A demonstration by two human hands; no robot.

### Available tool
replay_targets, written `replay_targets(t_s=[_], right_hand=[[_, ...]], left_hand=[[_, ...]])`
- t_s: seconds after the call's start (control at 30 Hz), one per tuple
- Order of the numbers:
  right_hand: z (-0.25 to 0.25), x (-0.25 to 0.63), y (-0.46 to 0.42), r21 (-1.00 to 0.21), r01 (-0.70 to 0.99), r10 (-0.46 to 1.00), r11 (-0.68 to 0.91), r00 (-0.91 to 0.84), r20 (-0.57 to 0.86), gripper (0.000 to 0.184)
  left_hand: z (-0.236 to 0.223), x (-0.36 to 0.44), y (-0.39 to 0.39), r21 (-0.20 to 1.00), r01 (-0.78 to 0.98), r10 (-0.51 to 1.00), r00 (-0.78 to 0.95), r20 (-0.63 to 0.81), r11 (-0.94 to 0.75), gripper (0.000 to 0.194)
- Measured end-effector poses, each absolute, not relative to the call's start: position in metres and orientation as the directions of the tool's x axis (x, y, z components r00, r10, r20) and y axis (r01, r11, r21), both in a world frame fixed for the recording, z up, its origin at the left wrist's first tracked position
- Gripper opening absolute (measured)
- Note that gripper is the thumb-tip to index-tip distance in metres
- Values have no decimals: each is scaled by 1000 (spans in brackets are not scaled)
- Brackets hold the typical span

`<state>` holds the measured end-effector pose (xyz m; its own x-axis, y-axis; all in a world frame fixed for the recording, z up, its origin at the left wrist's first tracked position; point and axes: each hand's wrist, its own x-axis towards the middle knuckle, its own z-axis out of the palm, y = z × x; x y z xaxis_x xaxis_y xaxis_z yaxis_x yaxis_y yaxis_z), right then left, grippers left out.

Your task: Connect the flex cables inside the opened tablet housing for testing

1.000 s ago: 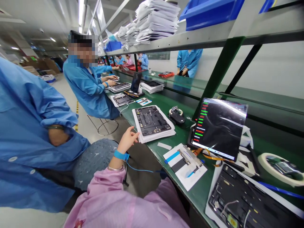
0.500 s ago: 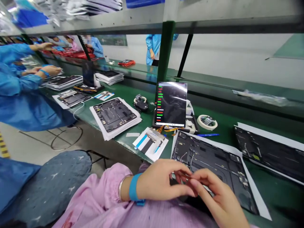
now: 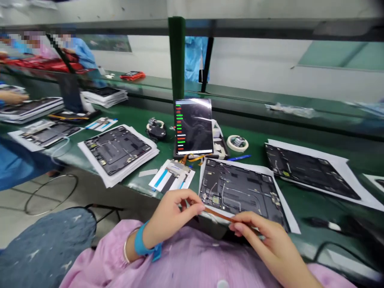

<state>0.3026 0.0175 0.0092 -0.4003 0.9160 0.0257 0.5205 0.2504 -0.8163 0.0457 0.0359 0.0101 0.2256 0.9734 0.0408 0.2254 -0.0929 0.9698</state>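
Observation:
A thin orange-brown strip [image 3: 219, 215], like a flat flex cable, stretches between my two hands over the table's front edge. My left hand [image 3: 175, 214], with a blue wrist strap, pinches its left end between thumb and fingers. At the other end, my right hand [image 3: 260, 236] grips the strip the same way. Just beyond them lies an opened dark device housing [image 3: 240, 188] on white sheets. To the left of it, a white card [image 3: 172, 176] carries a small board and blue strips. Behind stands a lit tablet screen [image 3: 193, 128] with coloured bars.
Stacked housings on paper [image 3: 118, 150] lie at the left, and another housing [image 3: 312, 170] at the right. A tape roll [image 3: 237, 143] and a blue pen [image 3: 239, 158] are near the screen. A green post [image 3: 177, 60] rises behind. A round stool [image 3: 48, 240] stands at lower left.
My hands have moved apart, and the orange-brown strip now shows stretched between them. The view has turned to the right, so the co-worker in blue at the left is mostly out of frame.

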Motion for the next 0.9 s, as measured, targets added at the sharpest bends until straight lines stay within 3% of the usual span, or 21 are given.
replay_targets(t_s=[0.13,0.33,0.53,0.67,0.77,0.9], right_hand=[[28,315,10,-695,634,926,340,-353,131,18],[58,329,11,-556,714,890,426,-440,118,22],[97,334,84,-427,815,915,391,-393,88,29],[112,331,163,-276,907,948,317,-294,123,16],[106,324,213,-199,943,961,265,-241,139,15],[86,316,258,-279,926,967,255,-250,55,15]], left_hand=[[5,46,32,970,232,949,315,-13,-64,11],[4,56,32,976,200,929,371,1,-81,13],[-15,51,39,959,233,978,168,125,-163,19],[-40,42,46,797,474,896,-35,443,-375,16],[-59,40,55,581,636,738,-26,674,-508,21],[-73,44,63,396,731,632,63,772,-556,31]])
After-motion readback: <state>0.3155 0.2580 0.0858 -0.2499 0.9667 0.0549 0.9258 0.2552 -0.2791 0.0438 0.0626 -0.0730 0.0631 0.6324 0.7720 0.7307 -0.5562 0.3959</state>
